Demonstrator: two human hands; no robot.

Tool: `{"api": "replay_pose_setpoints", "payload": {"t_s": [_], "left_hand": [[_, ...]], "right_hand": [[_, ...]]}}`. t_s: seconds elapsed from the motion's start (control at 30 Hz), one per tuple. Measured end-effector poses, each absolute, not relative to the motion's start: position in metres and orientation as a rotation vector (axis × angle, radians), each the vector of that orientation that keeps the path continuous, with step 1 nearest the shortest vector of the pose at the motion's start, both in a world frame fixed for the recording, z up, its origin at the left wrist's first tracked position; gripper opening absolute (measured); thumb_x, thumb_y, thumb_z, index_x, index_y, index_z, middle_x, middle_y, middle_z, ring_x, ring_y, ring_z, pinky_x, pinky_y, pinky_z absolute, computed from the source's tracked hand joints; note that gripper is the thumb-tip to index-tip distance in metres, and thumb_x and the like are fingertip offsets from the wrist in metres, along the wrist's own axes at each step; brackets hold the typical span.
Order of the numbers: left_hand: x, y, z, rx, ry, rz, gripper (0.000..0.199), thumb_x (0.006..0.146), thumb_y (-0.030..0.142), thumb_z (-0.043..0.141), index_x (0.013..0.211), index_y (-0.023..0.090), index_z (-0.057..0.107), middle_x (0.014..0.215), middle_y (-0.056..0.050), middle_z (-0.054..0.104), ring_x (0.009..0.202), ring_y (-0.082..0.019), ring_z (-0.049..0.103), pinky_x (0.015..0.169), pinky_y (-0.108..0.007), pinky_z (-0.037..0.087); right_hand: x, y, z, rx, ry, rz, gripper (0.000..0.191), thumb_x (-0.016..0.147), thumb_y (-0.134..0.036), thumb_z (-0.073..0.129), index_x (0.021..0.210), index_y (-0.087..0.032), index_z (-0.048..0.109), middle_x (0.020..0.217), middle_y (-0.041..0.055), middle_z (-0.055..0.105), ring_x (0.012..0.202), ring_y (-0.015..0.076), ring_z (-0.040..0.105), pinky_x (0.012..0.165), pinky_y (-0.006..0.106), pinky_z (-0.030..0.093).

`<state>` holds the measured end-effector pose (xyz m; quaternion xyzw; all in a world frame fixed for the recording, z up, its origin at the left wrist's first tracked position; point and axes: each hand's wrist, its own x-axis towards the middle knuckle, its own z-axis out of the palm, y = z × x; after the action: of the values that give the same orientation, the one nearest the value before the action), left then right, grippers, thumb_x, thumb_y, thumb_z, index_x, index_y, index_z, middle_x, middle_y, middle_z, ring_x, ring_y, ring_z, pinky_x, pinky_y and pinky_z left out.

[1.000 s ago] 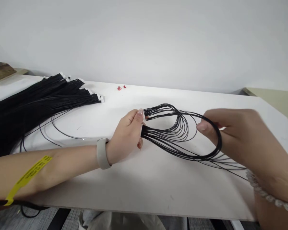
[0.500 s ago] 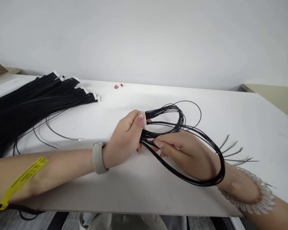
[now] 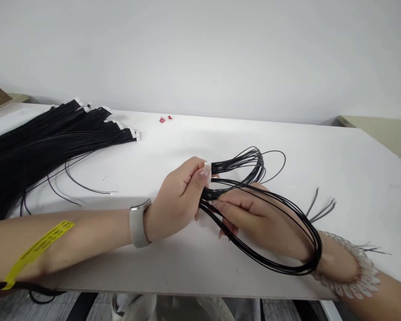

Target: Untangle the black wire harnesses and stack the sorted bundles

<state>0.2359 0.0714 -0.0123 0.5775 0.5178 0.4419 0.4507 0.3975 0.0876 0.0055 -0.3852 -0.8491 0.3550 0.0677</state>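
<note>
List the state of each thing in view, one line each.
left hand, pinching a white connector
right hand, passed through the wire loop
black wire bundle, bent into loops
wire pile, lying spread on the white table
small red pieces, lying on the table

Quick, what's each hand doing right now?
Left hand: closed, pinching the white connector of the black wire bundle.
Right hand: open, fingers extended, with the wires looped across it.
</note>
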Motion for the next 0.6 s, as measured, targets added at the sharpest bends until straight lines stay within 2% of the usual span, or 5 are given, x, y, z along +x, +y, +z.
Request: {"api": "replay_pose_setpoints", "payload": {"t_s": [0.13, 0.27, 0.47, 0.6], "left_hand": [[0.236, 0.071, -0.012, 1.42, 1.265, 1.082, 0.03, 0.087, 0.04, 0.033, 0.068, 0.018, 0.042, 0.053, 0.006, 0.036, 0.031, -0.001, 0.036, 0.032, -0.014, 0.032], [0.237, 0.071, -0.012, 1.392, 1.268, 1.079, 0.03, 0.087, 0.041, 0.033, 0.068, 0.018, 0.042, 0.053, 0.006, 0.036, 0.031, -0.002, 0.035, 0.032, -0.015, 0.032], [0.235, 0.074, -0.015, 1.38, 1.284, 1.045, 0.032, 0.085, 0.044, 0.033, 0.068, 0.019, 0.042, 0.051, 0.005, 0.037, 0.032, -0.004, 0.038, 0.03, -0.016, 0.032], [0.235, 0.077, -0.017, 1.364, 1.311, 1.012, 0.032, 0.084, 0.046, 0.034, 0.067, 0.02, 0.043, 0.047, 0.005, 0.036, 0.032, -0.006, 0.039, 0.03, -0.017, 0.033]], "right_hand": [[0.4, 0.088, 0.004, -1.126, -2.629, 1.011, 0.029, 0.087, -0.024, 0.03, 0.06, -0.014, 0.034, 0.055, -0.0039, 0.038, 0.053, 0.0055, 0.033, 0.051, 0.021, 0.024], [0.4, 0.088, 0.003, -1.102, -2.661, 0.918, 0.03, 0.088, -0.026, 0.03, 0.06, -0.014, 0.033, 0.053, -0.0036, 0.034, 0.052, 0.0056, 0.028, 0.051, 0.022, 0.022], [0.395, 0.078, -0.002, -1.106, -2.654, 0.533, 0.024, 0.084, -0.021, 0.034, 0.062, -0.015, 0.039, 0.054, -0.004, 0.042, 0.05, 0.0062, 0.031, 0.051, 0.024, 0.021], [0.389, 0.074, -0.004, -1.19, -2.652, 0.438, 0.021, 0.082, -0.019, 0.034, 0.064, -0.016, 0.044, 0.056, -0.0027, 0.048, 0.05, 0.007, 0.036, 0.05, 0.023, 0.024]]}}
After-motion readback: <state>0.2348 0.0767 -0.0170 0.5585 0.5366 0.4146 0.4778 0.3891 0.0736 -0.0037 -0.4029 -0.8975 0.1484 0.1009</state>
